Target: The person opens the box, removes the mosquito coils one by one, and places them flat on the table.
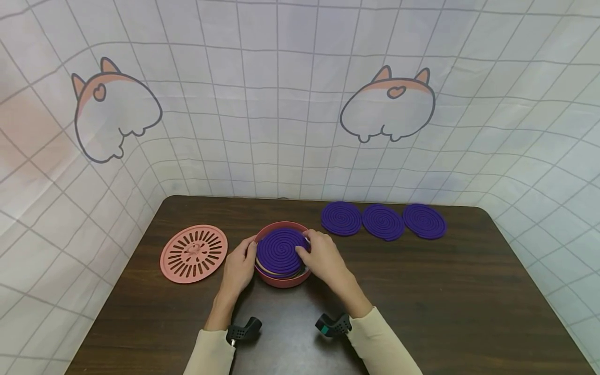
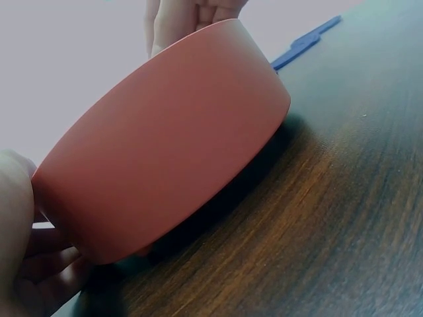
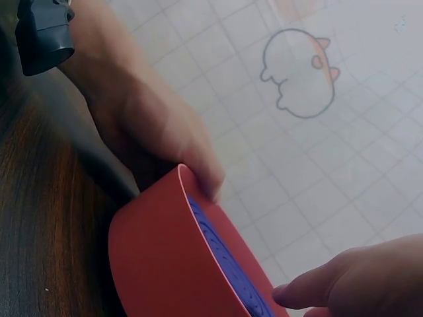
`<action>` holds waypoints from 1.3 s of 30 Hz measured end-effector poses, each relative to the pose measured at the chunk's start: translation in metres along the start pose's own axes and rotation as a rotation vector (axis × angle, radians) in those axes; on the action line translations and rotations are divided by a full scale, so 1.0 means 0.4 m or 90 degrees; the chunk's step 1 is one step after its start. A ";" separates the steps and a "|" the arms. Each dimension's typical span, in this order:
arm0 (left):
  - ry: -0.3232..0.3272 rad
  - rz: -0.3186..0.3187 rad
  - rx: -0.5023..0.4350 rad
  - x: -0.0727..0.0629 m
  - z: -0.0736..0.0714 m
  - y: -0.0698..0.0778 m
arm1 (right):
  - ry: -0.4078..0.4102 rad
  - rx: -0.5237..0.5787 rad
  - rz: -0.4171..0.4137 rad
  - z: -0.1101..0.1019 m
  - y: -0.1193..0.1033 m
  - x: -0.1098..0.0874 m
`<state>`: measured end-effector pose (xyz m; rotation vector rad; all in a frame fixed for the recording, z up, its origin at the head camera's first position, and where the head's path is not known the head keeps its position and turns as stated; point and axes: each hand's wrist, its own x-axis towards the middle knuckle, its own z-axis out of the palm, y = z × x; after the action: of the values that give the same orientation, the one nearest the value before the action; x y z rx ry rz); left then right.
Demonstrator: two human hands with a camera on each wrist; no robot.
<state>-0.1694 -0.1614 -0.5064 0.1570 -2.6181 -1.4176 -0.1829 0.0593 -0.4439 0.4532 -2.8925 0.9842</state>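
Note:
A round red mosquito coil box [image 1: 282,282] stands at the middle of the table, with purple spiral mosquito coils stacked inside. The top coil [image 1: 280,250] lies flat over others, and a yellowish edge shows beneath it. My left hand [image 1: 240,266] grips the box's left side, its thumb up at the rim; the left wrist view shows its fingers [image 2: 56,271] against the wall. From the right, my right hand [image 1: 323,254] reaches over the rim and pinches the top coil near its edge. Its thumb [image 3: 307,288] touches the coil's upper face in the right wrist view.
The box's slotted pink lid [image 1: 194,254] lies flat to the left. Three more purple coils lie in a row at the back right: one near the box [image 1: 341,219], a middle one [image 1: 383,222] and a far one [image 1: 424,221]. A patterned cloth [image 1: 290,104] hangs behind.

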 end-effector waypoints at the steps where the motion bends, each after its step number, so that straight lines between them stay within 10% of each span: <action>1: 0.001 0.001 -0.001 0.000 0.000 0.001 | -0.004 -0.009 -0.002 0.002 -0.001 0.001; 39: 0.005 0.010 -0.001 0.003 -0.004 0.000 | 0.053 0.150 -0.015 0.001 0.006 -0.003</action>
<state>-0.1702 -0.1630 -0.5055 0.1397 -2.6062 -1.4116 -0.1826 0.0612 -0.4456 0.4450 -2.7034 1.3143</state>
